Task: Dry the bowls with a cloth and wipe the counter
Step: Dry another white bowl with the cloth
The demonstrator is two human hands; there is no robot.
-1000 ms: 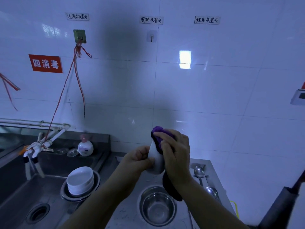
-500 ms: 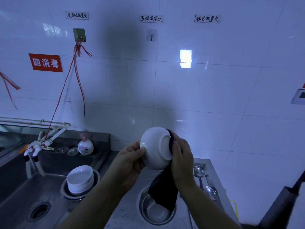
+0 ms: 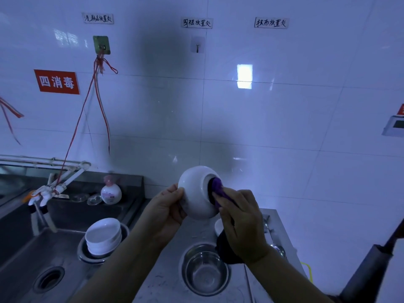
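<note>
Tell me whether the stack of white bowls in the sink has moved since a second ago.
No. The stack of white bowls sits in the same spot beside the sink drain, on its metal dish.

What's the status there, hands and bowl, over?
Left hand holds white bowl tipped sideways. Right hand presses purple cloth onto its base. More bowls stacked in sink. Nothing in the way.
</note>
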